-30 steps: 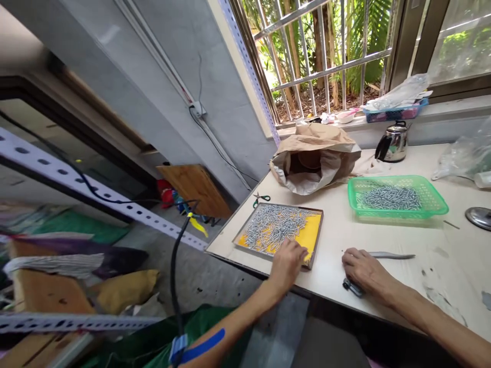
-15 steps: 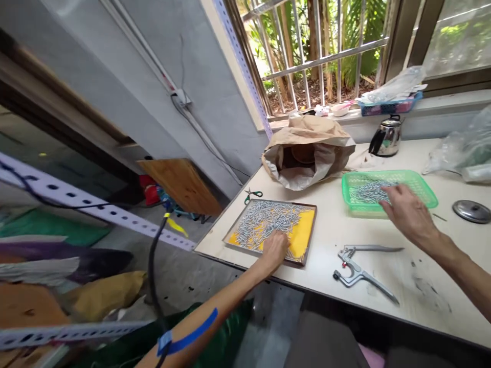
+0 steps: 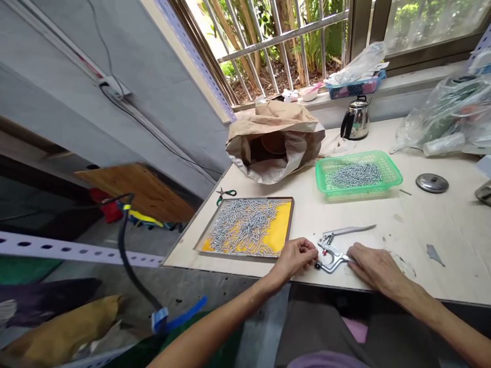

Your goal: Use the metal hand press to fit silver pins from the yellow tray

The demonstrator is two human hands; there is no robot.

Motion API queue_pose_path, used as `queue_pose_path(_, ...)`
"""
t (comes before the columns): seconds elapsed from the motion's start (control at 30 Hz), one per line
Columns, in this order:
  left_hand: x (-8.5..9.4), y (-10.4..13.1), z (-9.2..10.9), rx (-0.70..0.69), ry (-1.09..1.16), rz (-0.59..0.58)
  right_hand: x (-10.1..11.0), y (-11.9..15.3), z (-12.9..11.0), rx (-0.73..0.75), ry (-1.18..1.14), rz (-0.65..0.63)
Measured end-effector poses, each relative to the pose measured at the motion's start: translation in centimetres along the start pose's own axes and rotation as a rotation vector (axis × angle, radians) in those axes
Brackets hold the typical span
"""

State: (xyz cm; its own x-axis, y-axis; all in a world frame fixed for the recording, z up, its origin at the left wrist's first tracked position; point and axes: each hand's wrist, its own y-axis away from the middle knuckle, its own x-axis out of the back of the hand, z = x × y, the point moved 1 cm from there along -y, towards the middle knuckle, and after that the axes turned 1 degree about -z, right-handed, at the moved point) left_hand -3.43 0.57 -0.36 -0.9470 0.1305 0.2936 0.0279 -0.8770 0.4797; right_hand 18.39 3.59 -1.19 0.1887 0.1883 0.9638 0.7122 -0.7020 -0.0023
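- Because the tray sat near the front edge of the table, a knock from the left arm could have shifted it and spilled the small metal pieces
- Left hand: fingers curled, tips drawn together beside the head of the pliers; could not tell whether they gripped a piece; a tiny one could have slipped out
- Pliers lay on the table, right of the tray, handles spread; an early squeeze could have nipped the left fingertips
- Green basket, farther back, held more pieces; risk judged low
- Right hand: fingers closed around the lower handle; a loose hold could have let the head twist
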Motion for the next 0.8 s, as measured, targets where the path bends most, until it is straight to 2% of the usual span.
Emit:
queue_pose_path(0.17, -0.9, -0.8, 0.1, 0.047, -0.114, 0.004, 0.2, 0.3, -0.1, 0.016, 0.078, 0.048)
queue_pose_path(0.33, -1.4, -0.9, 0.5, 0.16, -0.103, -0.073, -0.6, 0.9, -0.2, 0.06, 0.169, 0.138)
queue_pose_path(0.47, -1.7, -0.9, 0.4, 0.202, -0.116, -0.121, -1.1, 0.8, -0.1, 0.068, 0.177, 0.157)
queue_pose_path(0.6, -1.7, -1.2, 0.7, 0.238, -0.19, -0.201, -1.0, 0.4, -0.1, 0.038, 0.162, 0.094)
queue_pose_path(0.8, -1.8, -1.2, 1.5, 0.395, -0.265, -0.306, 0.7, 0.0, -0.7, 0.04, 0.142, -0.124)
